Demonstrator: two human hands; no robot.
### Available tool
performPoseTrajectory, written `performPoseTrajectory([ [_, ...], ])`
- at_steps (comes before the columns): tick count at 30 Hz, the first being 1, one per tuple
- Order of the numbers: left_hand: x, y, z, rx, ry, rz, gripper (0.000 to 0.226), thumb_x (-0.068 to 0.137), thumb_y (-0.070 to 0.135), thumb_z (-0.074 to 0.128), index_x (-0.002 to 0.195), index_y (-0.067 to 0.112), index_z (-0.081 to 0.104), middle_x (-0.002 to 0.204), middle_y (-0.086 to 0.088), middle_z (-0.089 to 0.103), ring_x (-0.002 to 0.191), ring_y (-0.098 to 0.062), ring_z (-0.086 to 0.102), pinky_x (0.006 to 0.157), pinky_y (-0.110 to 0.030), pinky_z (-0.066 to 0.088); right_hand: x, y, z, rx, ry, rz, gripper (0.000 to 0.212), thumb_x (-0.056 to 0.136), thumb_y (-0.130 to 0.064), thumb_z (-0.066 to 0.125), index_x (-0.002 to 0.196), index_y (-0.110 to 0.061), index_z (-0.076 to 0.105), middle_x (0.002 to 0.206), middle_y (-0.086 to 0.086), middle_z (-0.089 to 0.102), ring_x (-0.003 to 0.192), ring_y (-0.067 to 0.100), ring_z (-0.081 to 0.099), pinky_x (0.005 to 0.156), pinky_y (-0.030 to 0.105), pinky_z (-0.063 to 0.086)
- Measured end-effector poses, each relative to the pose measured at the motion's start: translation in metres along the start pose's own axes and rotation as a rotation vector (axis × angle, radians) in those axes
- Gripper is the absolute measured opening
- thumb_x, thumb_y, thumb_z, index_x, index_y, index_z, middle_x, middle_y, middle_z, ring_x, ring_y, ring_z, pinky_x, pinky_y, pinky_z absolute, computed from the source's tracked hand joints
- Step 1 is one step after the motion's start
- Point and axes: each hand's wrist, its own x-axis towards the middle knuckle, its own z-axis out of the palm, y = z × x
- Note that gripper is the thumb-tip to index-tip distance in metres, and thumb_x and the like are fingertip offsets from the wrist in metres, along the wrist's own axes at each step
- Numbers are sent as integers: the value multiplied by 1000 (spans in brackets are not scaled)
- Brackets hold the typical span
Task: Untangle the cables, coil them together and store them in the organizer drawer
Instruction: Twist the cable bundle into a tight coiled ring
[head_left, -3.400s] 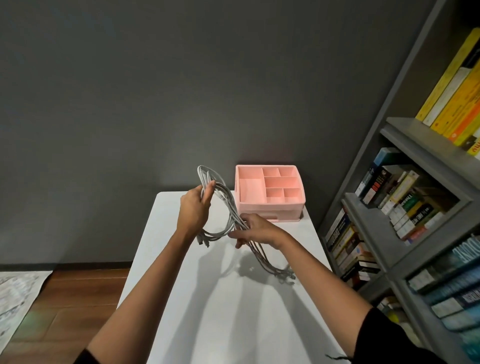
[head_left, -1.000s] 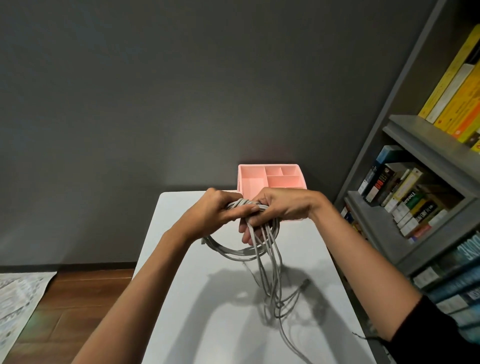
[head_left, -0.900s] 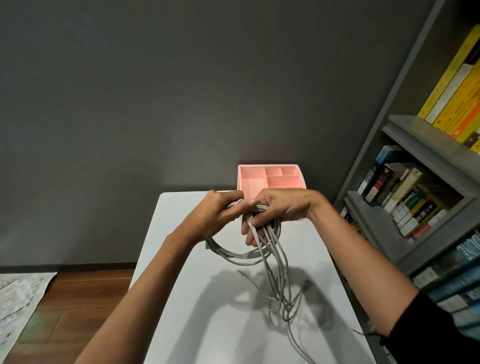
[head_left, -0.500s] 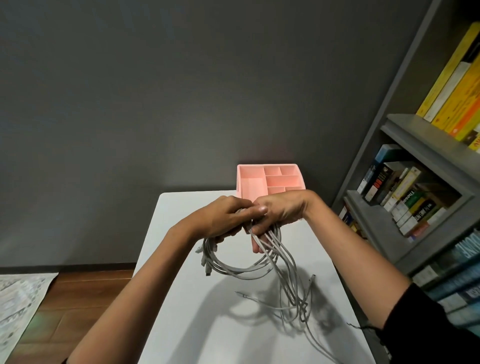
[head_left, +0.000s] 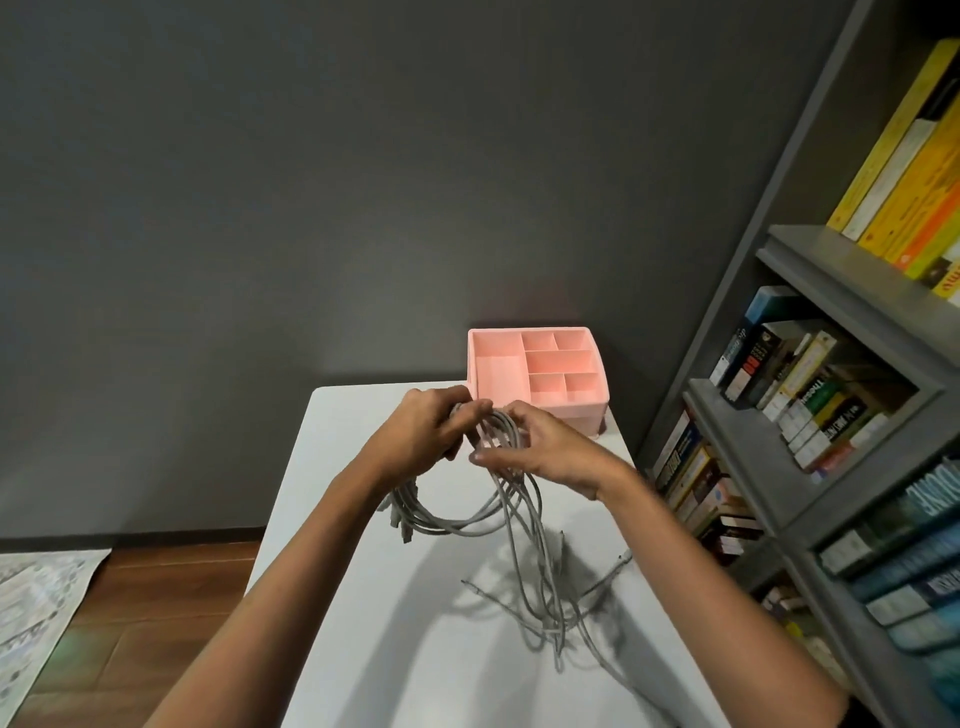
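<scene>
Cables (head_left: 415, 519), grey and all alike, bunch up where the two hands meet, and I cannot count them or follow any one from end to end. The left hand (head_left: 421, 436) has its fingers curled round the top of the bundle, with the grip itself hidden under the knuckles. The right hand (head_left: 548, 449) holds the same bundle just beside it, thumb below and fingers arched over the strands. Both hands are raised above the far half of the table (head_left: 353, 597).

A loop hangs below the left hand with several plug ends at its left side, too blurred to tell what kind. Loose strands fall from the right hand onto the table and sprawl toward its right edge. One runs on toward the near edge and out of view.

The pink organizer (head_left: 537, 366) stands at the far right corner, its open top split into compartments. The right hand covers much of its front, so I cannot tell whether the drawer is in or out.

The table is white, and its near end is cut off. Behind it is a dark grey wall (head_left: 311, 182). A grey bookshelf (head_left: 841, 270) packed with books (head_left: 810, 384) runs along the right, only partly in view. To the left are a wooden floor (head_left: 156, 597) and the corner of a pale patterned rug (head_left: 36, 613).
</scene>
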Motion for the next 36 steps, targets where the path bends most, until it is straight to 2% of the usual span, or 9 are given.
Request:
performPoseTrajectory([
  [4, 8, -7, 2, 26, 152, -34, 33, 98, 33, 49, 68, 20, 51, 45, 3, 55, 46, -6, 52, 48, -16, 36, -1, 3, 23, -125, 362, 8, 60, 79, -51, 70, 115, -21, 32, 122, 3, 43, 108, 20, 54, 86, 32, 46],
  [9, 12, -8, 3, -12, 234, -86, 35, 98, 34, 49, 66, 20, 47, 46, 0, 55, 46, -9, 49, 45, -16, 36, 3, -3, 30, -184, 448, 50, 54, 85, -55, 60, 103, -13, 31, 103, 6, 49, 86, 23, 55, 68, 31, 40],
  [13, 15, -9, 4, -8, 296, -136, 37, 98, 37, 48, 78, 7, 53, 49, -4, 57, 44, -11, 48, 44, -17, 35, -3, -12, 36, -260, 631, -30, 53, 85, -52, 62, 104, -8, 39, 107, 9, 51, 96, 26, 52, 72, 34, 42],
  [17, 16, -7, 5, -2, 347, -138, 37, 98, 39, 46, 79, 7, 51, 51, -6, 57, 48, -17, 51, 43, -17, 36, -4, -17, 40, -369, 660, -59, 40, 90, -47, 57, 103, -10, 49, 107, 5, 51, 99, 23, 50, 78, 33, 41],
  [21, 17, -5, 7, 3, 376, -134, 39, 98, 39, 46, 82, 4, 52, 53, -10, 59, 53, -23, 56, 50, -28, 39, 2, -19, 40, -433, 618, -84, 37, 94, -43, 53, 100, -8, 62, 97, 8, 64, 91, 26, 57, 69, 33, 42],
  [26, 18, -5, 4, 18, 359, -161, 38, 97, 42, 46, 83, 6, 51, 52, -6, 59, 47, -18, 54, 43, -23, 36, 1, -28, 28, -63, 420, -56, 30, 96, -30, 55, 89, -4, 68, 65, 3, 66, 60, 15, 62, 62, 24, 46],
  [30, 17, -1, 3, -72, 295, -189, 37, 98, 38, 46, 86, 3, 50, 59, -9, 66, 38, -11, 56, 35, -16, 35, 0, -31, 20, 18, 241, -37, 20, 99, -25, 51, 90, -8, 58, 66, 4, 68, 59, 13, 62, 60, 22, 46],
  [33, 17, 3, 1, -132, 261, -184, 35, 98, 37, 46, 91, 4, 52, 71, -8, 69, 50, -6, 64, 31, -25, 42, 0, -33, 14, 159, 129, -19, 17, 98, -17, 51, 82, -12, 52, 68, 6, 64, 55, 11, 60, 51, 16, 44],
  [36, 15, 7, -3, -144, 266, -156, 23, 99, 31, 48, 93, 11, 58, 73, -3, 68, 43, -1, 58, 30, -22, 38, 1, -33, 8, 252, 38, 6, 16, 97, -13, 53, 82, -10, 52, 71, 6, 63, 50, 5, 55, 49, 16, 43],
])
